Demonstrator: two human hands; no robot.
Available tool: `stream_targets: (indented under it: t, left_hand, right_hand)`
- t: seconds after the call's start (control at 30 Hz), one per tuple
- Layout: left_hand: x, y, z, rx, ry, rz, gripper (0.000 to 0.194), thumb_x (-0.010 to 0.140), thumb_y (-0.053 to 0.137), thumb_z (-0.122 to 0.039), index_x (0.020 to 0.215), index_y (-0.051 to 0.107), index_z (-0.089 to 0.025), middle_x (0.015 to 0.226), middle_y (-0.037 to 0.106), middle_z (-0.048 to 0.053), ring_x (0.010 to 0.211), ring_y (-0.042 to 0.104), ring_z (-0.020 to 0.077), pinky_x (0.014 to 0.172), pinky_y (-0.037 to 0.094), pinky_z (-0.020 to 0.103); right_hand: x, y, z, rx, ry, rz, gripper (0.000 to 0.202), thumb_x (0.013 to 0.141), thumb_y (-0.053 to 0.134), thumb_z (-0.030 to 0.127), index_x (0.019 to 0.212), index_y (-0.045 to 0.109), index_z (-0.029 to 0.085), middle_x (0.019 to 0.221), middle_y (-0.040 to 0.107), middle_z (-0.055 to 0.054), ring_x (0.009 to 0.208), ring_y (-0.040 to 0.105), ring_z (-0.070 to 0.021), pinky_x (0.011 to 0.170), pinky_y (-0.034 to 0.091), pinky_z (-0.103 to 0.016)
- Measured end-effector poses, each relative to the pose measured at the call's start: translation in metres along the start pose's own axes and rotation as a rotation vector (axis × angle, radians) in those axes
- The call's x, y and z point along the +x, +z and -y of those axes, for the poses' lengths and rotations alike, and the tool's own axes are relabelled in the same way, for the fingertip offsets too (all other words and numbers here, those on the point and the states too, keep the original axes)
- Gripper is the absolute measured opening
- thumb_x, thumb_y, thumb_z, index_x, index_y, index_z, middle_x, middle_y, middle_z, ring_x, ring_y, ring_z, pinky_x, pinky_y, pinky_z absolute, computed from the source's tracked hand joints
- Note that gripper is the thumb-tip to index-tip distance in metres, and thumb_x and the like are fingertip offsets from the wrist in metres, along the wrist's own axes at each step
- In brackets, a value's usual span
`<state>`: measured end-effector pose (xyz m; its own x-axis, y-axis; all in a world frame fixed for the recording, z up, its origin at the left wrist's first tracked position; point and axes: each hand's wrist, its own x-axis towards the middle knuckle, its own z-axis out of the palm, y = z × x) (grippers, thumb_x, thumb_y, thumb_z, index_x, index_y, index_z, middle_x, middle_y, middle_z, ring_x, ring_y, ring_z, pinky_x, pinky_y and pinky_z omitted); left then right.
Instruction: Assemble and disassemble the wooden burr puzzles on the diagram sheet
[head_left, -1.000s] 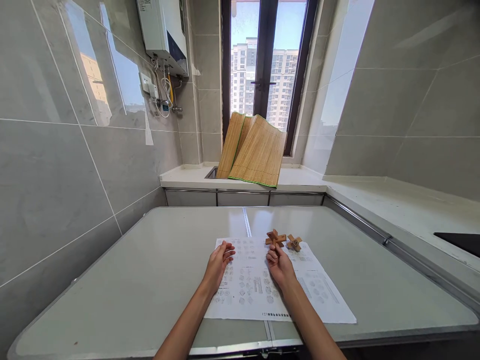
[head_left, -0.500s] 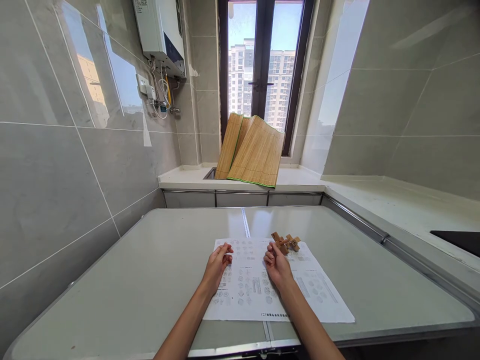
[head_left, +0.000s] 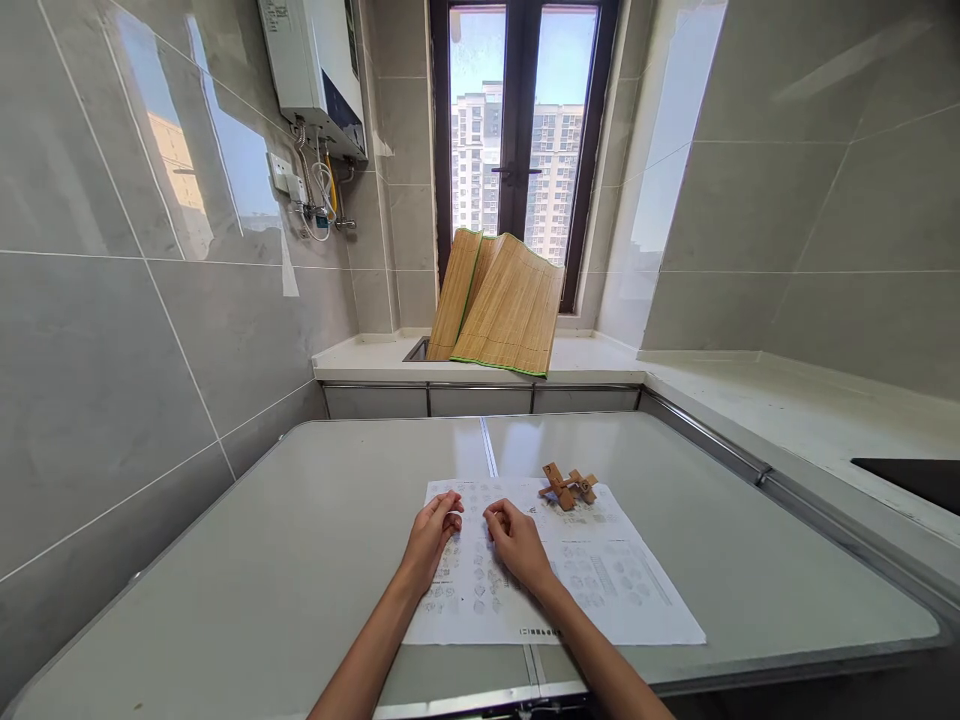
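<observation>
A printed paper sheet [head_left: 622, 615] covered with small diagrams and text lies flat on the table. My left hand [head_left: 433, 530] is over its left edge, fingers curled in; whatever they may hold is hidden. To its right, above the sheet's middle, my right hand [head_left: 517, 540] has its fingers bent and tips pressed together, pointing left. Nothing I can name shows in that pinch. A narrow gap separates the hands. Brown wooden interlocking pieces [head_left: 564, 488], some joined as crosses, rest in a small cluster on the sheet's far right part, apart from both hands.
The pale folding table [head_left: 300, 560] has a centre seam and metal rim. Behind it, a white ledge [head_left: 360, 358] carries a folded bamboo mat [head_left: 510, 310] below the window. A counter [head_left: 750, 400] runs along the right, and a water heater [head_left: 311, 75] hangs on the left wall.
My right hand has moved left, away from the wooden pieces and toward my left hand, and its fingers now point left. My left hand has barely moved. The view shifted slightly.
</observation>
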<state>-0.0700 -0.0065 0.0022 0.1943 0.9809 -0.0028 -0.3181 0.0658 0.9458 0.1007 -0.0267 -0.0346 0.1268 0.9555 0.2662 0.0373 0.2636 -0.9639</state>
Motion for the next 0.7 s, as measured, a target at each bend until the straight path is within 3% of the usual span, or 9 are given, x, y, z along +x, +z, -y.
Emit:
stream_targets:
  t: [0.23, 0.7]
  left_hand:
    - [0.0019, 0.0001, 0.0021, 0.009, 0.005, 0.004, 0.039, 0.077, 0.079, -0.052, 0.090, 0.071, -0.016, 0.086, 0.064, 0.004, 0.067, 0.056, 0.0119, 0.073, 0.048, 0.026]
    - [0.0048, -0.0015, 0.0051, -0.004, -0.012, -0.008, 0.038, 0.075, 0.080, -0.049, 0.089, 0.070, -0.015, 0.083, 0.063, 0.002, 0.068, 0.055, 0.0117, 0.074, 0.048, 0.026]
  right_hand:
    - [-0.0047, 0.0015, 0.0026, -0.301, -0.124, 0.119, 0.022, 0.094, 0.056, 0.039, 0.082, 0.066, 0.024, 0.060, 0.065, 0.001, 0.055, 0.056, -0.0182, 0.062, 0.039, -0.029]
    - [-0.0042, 0.0016, 0.0056, -0.349, -0.132, 0.128, 0.024, 0.095, 0.052, 0.039, 0.083, 0.065, 0.022, 0.060, 0.065, 0.001, 0.056, 0.058, -0.0185, 0.061, 0.040, -0.029]
